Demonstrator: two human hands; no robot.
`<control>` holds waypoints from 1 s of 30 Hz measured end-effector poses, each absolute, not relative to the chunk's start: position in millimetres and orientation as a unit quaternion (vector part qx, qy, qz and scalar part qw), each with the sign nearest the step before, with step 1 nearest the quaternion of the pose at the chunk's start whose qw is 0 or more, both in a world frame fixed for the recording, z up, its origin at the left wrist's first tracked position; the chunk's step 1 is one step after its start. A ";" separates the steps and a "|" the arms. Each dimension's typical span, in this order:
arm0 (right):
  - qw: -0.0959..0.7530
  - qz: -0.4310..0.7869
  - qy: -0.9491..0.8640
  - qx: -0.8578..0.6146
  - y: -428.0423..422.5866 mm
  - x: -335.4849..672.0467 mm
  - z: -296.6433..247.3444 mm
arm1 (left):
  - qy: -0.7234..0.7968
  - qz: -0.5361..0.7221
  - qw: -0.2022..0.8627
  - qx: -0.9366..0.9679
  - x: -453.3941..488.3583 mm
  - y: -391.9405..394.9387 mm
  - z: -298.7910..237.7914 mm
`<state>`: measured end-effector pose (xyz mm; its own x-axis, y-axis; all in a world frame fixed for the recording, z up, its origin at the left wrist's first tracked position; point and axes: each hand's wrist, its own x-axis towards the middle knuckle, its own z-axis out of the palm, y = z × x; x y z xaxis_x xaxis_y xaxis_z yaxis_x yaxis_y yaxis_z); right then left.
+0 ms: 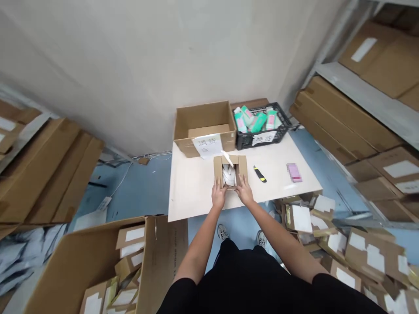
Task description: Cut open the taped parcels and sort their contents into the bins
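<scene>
A small cardboard box [242,165] stands on the white table with its flaps spread apart. Inside it lies a white object [228,175], whose kind I cannot make out. My left hand [218,194] grips the box's near left corner, and my right hand [244,190] holds the near right one. A white strip [227,158] sticks up at the far side of the box. Just right of it is a black and yellow utility knife [259,174], which neither hand touches.
Behind stand a larger open carton [203,110] with a paper label and a black crate [241,142] of green and white packs. A blurred pink item [294,172] lies on the table's right. Parcels are heaped right [366,250] and in a big carton [78,244] at left.
</scene>
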<state>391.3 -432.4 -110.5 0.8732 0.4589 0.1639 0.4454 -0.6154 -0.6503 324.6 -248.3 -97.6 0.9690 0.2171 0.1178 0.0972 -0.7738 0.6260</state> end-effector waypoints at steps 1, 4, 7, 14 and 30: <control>0.363 -0.007 -0.229 -0.903 -456.3 394.0 -104.6 | 0.063 0.090 0.330 0.937 336.5 -269.4 -91.3; 0.359 -0.053 -0.159 -0.918 -538.7 400.5 -89.1 | -0.002 0.076 0.339 0.938 374.1 -345.4 -73.0; 0.336 -0.102 -0.092 -0.932 -634.4 398.7 -80.4 | -0.095 0.050 0.299 0.948 406.0 -439.1 -58.5; 0.265 -0.194 0.112 -0.938 -856.8 331.6 -77.8 | -0.318 -0.021 0.190 0.929 422.3 -684.1 -41.3; 0.213 -0.051 0.394 -0.893 -1036.6 233.0 -97.6 | -0.467 -0.160 0.221 0.841 389.1 -875.0 -50.5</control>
<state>233.0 -1036.6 -97.6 0.6841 -0.7253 -0.0773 -0.6819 -0.5983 -0.4207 389.1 -875.0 -50.5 0.5131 -0.8560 -0.0634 -0.7146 -0.4670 0.5208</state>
